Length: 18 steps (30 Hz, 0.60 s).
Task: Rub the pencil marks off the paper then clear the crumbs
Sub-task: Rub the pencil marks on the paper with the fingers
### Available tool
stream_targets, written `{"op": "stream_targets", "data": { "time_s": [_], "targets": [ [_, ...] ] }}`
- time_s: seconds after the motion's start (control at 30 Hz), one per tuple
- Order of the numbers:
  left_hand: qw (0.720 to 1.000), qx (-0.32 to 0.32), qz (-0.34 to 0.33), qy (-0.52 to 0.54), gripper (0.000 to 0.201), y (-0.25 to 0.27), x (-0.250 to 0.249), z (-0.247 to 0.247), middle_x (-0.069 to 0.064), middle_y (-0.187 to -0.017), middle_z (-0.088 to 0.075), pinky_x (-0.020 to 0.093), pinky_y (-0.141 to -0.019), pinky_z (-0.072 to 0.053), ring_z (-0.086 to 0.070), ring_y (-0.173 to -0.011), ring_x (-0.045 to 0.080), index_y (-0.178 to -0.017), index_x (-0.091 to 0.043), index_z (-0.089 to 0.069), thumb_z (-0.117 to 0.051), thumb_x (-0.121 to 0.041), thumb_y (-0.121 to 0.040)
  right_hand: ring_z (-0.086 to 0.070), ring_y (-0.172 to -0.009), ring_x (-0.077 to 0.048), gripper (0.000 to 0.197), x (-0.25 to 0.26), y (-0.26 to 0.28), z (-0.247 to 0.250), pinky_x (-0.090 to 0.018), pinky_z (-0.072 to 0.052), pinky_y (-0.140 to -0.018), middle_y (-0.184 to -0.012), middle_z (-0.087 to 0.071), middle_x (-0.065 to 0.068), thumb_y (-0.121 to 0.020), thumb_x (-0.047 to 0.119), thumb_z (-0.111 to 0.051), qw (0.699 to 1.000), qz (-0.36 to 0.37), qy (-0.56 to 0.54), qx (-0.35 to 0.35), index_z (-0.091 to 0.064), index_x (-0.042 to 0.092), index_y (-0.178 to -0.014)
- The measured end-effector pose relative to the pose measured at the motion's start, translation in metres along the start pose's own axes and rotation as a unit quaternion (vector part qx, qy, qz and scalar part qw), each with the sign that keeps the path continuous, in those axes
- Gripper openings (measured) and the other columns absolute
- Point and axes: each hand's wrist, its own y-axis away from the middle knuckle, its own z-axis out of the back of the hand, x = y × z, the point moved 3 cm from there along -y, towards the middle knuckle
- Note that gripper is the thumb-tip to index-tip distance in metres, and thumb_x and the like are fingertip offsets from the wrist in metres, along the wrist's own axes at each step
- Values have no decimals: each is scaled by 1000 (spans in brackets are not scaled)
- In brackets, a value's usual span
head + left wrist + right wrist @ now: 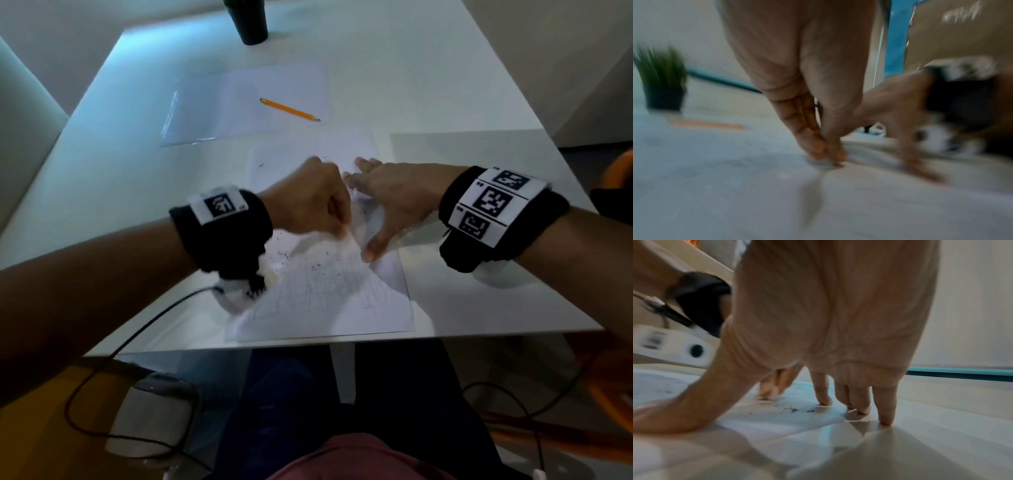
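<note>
Dark crumbs [310, 265] lie on the paper [342, 308] at 6 o'clock of the left hand [308, 202], fingertips pinched, contents hidden; right hand [390, 202] spread, pressing paper on the surface [445, 85].

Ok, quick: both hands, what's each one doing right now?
Left hand: fingers pinched together at the paper; what they pinch is hidden by blur.
Right hand: open, fingers spread, pressing the paper flat.
</note>
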Motion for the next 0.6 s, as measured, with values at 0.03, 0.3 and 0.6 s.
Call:
{"op": "stream_targets", "data": {
  "time_s": [0.03,0.3,0.6],
  "targets": [
    [999,-28,19,-6,12,-6,8,8,-10,-67,-72,19,-74,-54,-67,-63,1,-78,-21,-81,-88,-18,-68,7,-153,-20,151,0,-1,0,-43,-15,-124,-165,14,-7,-43,82,-78,1000,1,-1,-1,2,25,-158],
    [999,41,-18,-27,10,7,-8,-4,-19,-60,-65,15,-69,-52,-65,-65,-1,-77,-18,-81,-87,-18,-69,9,-153,-18,151,-1,0,-1,-43,-15,-124,-165,16,-5,-45,79,-80,1000,-5,-1,5,5,28,-158],
    [998,47,-24,-27,9,21,-13,-11,-27,-52,-54,16,-68,-51,-58,-57,-13,-76,-21,-79,-85,-17,-70,5,-154,-24,151,1,-3,-1,-44,-15,-124,-165,12,-12,-43,84,-75,1000,7,23,2,8,30,-158]
  ]
}}
